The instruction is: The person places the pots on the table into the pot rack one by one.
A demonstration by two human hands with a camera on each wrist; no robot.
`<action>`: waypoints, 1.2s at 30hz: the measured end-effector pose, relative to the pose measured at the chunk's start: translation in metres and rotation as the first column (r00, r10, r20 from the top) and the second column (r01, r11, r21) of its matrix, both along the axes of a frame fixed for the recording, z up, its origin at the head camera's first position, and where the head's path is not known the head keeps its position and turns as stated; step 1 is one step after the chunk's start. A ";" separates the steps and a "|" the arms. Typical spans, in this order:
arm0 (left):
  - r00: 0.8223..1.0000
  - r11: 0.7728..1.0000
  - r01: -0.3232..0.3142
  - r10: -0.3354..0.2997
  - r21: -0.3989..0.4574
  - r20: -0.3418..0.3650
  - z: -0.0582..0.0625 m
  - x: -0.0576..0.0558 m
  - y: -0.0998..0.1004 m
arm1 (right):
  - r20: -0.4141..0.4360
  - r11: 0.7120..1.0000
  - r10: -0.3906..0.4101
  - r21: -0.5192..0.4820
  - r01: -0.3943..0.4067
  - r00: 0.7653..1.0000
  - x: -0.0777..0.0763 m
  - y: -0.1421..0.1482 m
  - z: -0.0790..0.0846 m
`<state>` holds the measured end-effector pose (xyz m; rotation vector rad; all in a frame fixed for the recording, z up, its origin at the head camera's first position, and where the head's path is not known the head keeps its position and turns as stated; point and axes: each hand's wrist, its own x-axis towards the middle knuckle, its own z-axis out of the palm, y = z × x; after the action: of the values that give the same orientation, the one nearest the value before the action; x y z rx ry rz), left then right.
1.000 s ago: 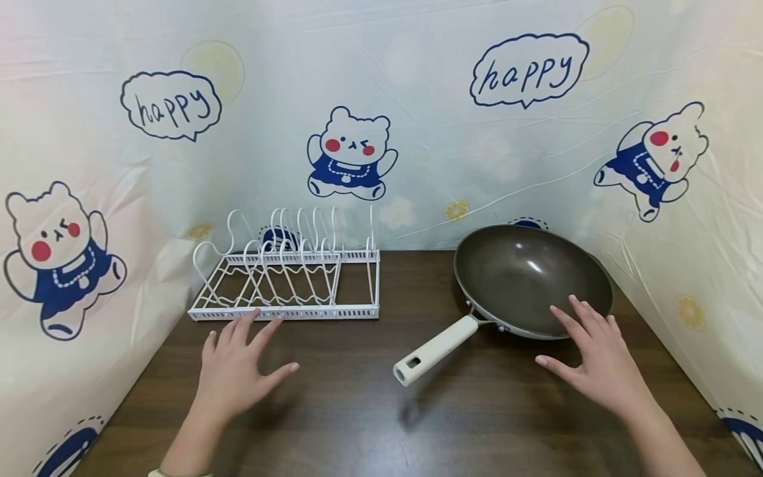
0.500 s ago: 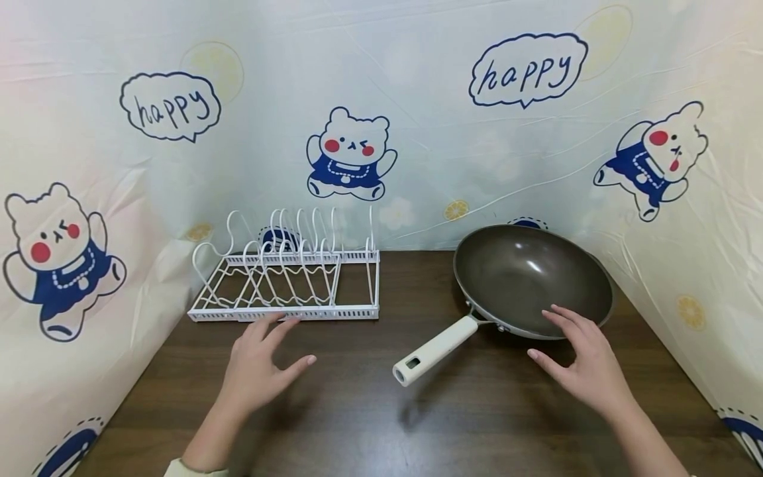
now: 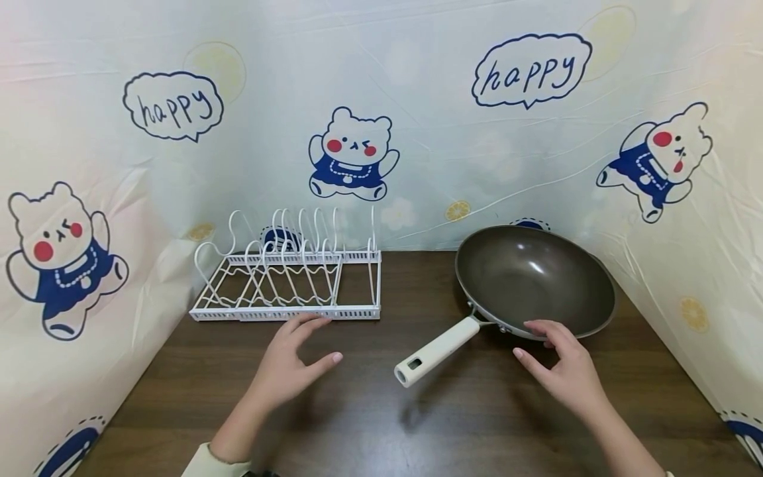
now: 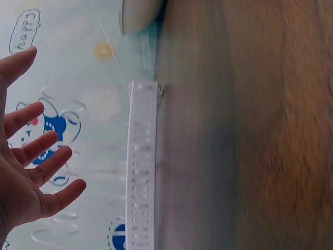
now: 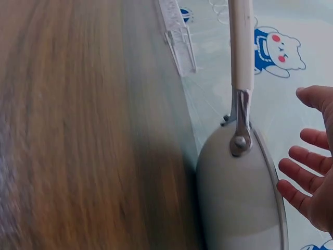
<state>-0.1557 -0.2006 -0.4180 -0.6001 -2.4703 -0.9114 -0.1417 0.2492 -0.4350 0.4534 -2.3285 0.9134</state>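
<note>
A wok (image 3: 530, 281) with a dark inside and pale outside stands at the back right of the table. Its cream handle (image 3: 438, 351) points toward the front left. At the back left lies a white wire rack (image 3: 286, 311) with a row of looped dividers. My left hand (image 3: 286, 368) hovers in front of the rack, fingers spread and nothing in them. Near the wok's front rim my right hand (image 3: 563, 371) is held in the air, fingers loosely bent and holding nothing. Both wrist views show the hands apart from these things.
The brown wooden table (image 3: 381, 424) runs between the two hands. A pale printed cloth (image 3: 417, 132) with bears and "happy" bubbles hangs behind it and along both sides.
Both hands have moved inward, the left to the right and the right to the left and slightly nearer the front. The wok and rack have stayed in place.
</note>
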 end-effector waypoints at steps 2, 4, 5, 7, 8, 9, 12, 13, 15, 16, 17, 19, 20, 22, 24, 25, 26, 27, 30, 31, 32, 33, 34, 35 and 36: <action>1.000 1.000 0.013 -0.013 0.016 0.018 0.001 0.000 0.005 | -0.003 1.000 0.014 -0.012 -0.014 1.000 0.000 -0.004 0.000; 0.999 0.999 0.022 -0.022 0.030 0.029 0.001 -0.001 0.009 | -0.002 0.999 0.034 -0.026 -0.034 0.999 0.000 -0.008 -0.001; 0.999 0.999 0.026 -0.028 0.041 0.038 0.002 -0.001 0.011 | 0.002 0.999 0.041 -0.033 -0.041 0.999 0.000 -0.010 -0.001; 0.998 0.998 0.036 -0.039 0.060 0.053 0.002 -0.001 0.016 | 0.019 0.997 0.054 -0.054 -0.052 0.998 0.000 -0.014 -0.001; 0.997 0.997 0.042 -0.046 0.071 0.062 0.003 -0.001 0.018 | 0.030 0.996 0.058 -0.066 -0.056 0.998 0.001 -0.016 -0.002; 0.996 0.995 0.048 -0.054 0.083 0.071 0.003 -0.001 0.021 | 0.044 0.995 0.063 -0.079 -0.060 0.997 0.001 -0.018 -0.002; 0.990 0.989 0.071 -0.085 0.127 0.109 0.004 -0.002 0.028 | 0.093 0.989 0.076 -0.131 -0.064 0.993 0.001 -0.025 -0.003; 0.987 0.986 0.079 -0.098 0.145 0.125 0.005 -0.002 0.030 | 0.111 0.986 0.083 -0.152 -0.066 0.990 0.001 -0.027 -0.003; 0.979 0.977 0.103 -0.132 0.185 0.153 0.006 -0.002 0.034 | 0.148 0.978 0.101 -0.194 -0.071 0.984 0.000 -0.031 -0.004; 0.974 0.972 0.115 -0.151 0.205 0.167 0.006 -0.003 0.036 | 0.168 0.973 0.111 -0.217 -0.073 0.980 0.000 -0.033 -0.004; 0.968 0.966 0.126 -0.170 0.227 0.184 0.006 -0.003 0.038 | 0.190 0.969 0.119 -0.237 -0.072 0.974 0.000 -0.035 -0.004; 0.954 0.953 0.145 -0.205 0.265 0.217 0.006 -0.004 0.042 | 0.233 0.958 0.136 -0.277 -0.069 0.963 0.001 -0.039 -0.005; 0.946 0.946 0.156 -0.226 0.285 0.232 0.007 -0.004 0.044 | 0.255 0.953 0.146 -0.296 -0.066 0.956 0.001 -0.040 -0.005; 0.927 0.932 0.171 -0.262 0.320 0.268 0.008 -0.005 0.047 | 0.297 0.939 0.169 -0.337 -0.063 0.940 0.001 -0.043 -0.005; 0.902 0.917 0.180 -0.299 0.356 0.312 0.009 -0.006 0.051 | 0.332 0.928 0.187 -0.369 -0.055 0.924 0.002 -0.046 -0.005; 0.886 0.908 0.182 -0.318 0.376 0.339 0.010 -0.007 0.052 | 0.351 0.922 0.197 -0.385 -0.051 0.915 0.002 -0.048 -0.005; 0.868 0.900 0.183 -0.337 0.396 0.365 0.010 -0.007 0.054 | 0.369 0.916 0.205 -0.400 -0.045 0.906 0.003 -0.049 -0.005; 0.849 0.893 0.182 -0.354 0.412 0.392 0.011 -0.008 0.056 | 0.386 0.911 0.211 -0.410 -0.038 0.898 0.003 -0.050 -0.004; 0.789 0.878 0.170 -0.393 0.448 0.471 0.014 -0.010 0.062 | 0.439 0.899 0.221 -0.438 -0.008 0.871 0.002 -0.053 -0.004; 0.770 0.872 0.167 -0.407 0.460 0.491 0.015 -0.011 0.064 | 0.454 0.889 0.232 -0.457 0.001 0.860 0.002 -0.054 -0.004; 0.752 0.865 0.164 -0.421 0.475 0.508 0.015 -0.011 0.067 | 0.467 0.877 0.244 -0.481 0.013 0.850 0.002 -0.056 -0.005; 0.730 0.852 0.162 -0.443 0.498 0.521 0.016 -0.012 0.070 | 0.479 0.861 0.262 -0.508 0.021 0.838 0.002 -0.057 -0.005; 0.704 0.836 0.156 -0.467 0.525 0.534 0.017 -0.012 0.073 | 0.489 0.842 0.280 -0.538 0.034 0.826 0.001 -0.058 -0.005; 0.677 0.817 0.151 -0.495 0.556 0.544 0.017 -0.012 0.076 | 0.498 0.820 0.301 -0.570 0.046 0.813 0.001 -0.060 -0.006; 0.649 0.795 0.144 -0.526 0.590 0.550 0.017 -0.013 0.079 | 0.505 0.798 0.323 -0.600 0.056 0.800 0.000 -0.062 -0.006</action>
<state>-0.1685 -0.1214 -0.4015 -0.6333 -2.5508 -2.2223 -0.1413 0.1875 -0.4409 0.0656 -2.3435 2.0208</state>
